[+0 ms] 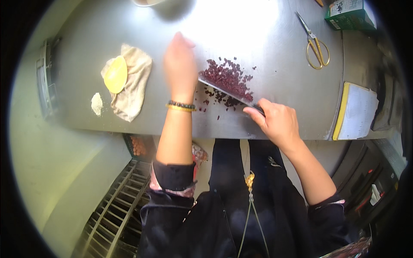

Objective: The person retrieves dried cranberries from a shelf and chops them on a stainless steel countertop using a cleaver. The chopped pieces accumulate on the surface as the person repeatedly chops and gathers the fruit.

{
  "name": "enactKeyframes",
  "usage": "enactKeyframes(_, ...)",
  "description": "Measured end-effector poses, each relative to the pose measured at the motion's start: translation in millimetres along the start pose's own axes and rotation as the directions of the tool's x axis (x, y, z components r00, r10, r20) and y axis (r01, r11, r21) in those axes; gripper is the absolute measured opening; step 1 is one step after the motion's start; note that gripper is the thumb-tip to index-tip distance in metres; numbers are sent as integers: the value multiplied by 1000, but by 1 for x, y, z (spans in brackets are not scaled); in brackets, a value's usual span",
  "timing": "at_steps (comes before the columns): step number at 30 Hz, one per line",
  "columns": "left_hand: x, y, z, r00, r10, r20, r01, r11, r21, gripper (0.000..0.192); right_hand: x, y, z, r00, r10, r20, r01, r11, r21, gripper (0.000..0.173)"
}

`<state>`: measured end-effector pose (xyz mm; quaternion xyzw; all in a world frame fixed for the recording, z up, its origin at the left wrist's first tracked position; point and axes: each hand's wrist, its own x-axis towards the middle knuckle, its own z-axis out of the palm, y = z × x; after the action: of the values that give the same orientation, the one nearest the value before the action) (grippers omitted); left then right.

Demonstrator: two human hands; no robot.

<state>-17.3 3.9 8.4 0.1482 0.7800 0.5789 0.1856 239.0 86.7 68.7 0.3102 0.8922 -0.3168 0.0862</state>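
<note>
A heap of chopped dark red dried fruit (226, 75) lies on the steel worktop (274, 122). My right hand (277, 121) is closed around the dark handle of a kitchen knife (222, 89). Its blade slants across the lower side of the heap, with more bits on the near side. My left hand (179, 63) is blurred, held just left of the heap near the blade's far end; whether its fingers are apart or closed is unclear, and nothing shows in it.
Left are a beige cloth (134, 80), a yellow oval scraper (116, 74) partly on it, and white powder (96, 104). On the right lie gold-handled scissors (314, 48), a green box (350, 16) and a notebook (356, 111). A bowl's rim (146, 4) shows at the top.
</note>
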Motion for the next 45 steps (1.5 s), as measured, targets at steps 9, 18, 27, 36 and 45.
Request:
enactKeyframes(9,3,-12,-1,998,49,28,-46,996,-76,46,4,9,-7,998,-17,-53,15,999,-31,54)
enactKeyframes(18,12,0,-4,992,107,-64,-110,993,-44,45,1,8,-21,999,-38,-30,37,999,-6,59)
enactKeyframes(27,14,-1,10,996,48,-69,-43,997,71,47,16,9,-16,999,-37,-34,35,998,-48,59)
enactKeyframes(36,21,1,14,998,8,-63,-9,1000,-19,47,21,11,-14,999,-12,-51,10,999,-46,60)
enactKeyframes(45,30,12,11,999,38,-13,-39,998,-40,47,11,9,-28,994,-33,-105,32,999,-11,59)
